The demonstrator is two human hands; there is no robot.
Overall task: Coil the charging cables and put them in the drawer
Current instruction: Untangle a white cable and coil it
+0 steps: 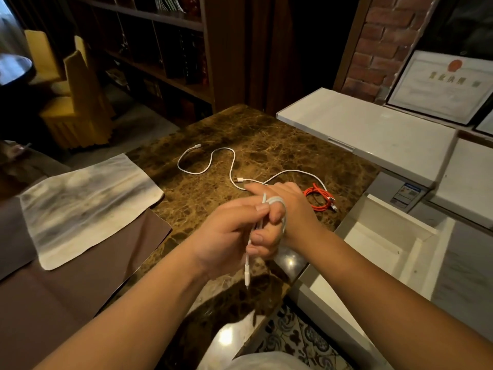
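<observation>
Above the brown veined marble tabletop [266,145], two bare hands pressed together around a thin white charging cable [277,202]. Left hand [229,236] curled, thumb and fingers pinching the cable's strands, one white plug end dangling below the palm toward the table's near edge. Right hand [290,206] just beyond, touching the left, with white loops wound over its fingers; exact finger positions hidden behind the left hand. Trailing from the right hand, the same cable's loose length lying in curves across the marble to the far left, ending in a small connector. A second white connector resting on the table just beyond the hands; whether it belongs to a separate cable cannot be told. Just right of the right hand, a coiled orange-red charging cable [318,200] lying flat near the table's right edge. To the right of the table and lower, an open white drawer [373,236], its interior bare and pale. On the left, a grey-stained cloth [85,204] spread over a brown mat [66,289]. Behind, dark wooden bookshelves [160,49] and a framed certificate [440,86] leaning on a brick wall.
</observation>
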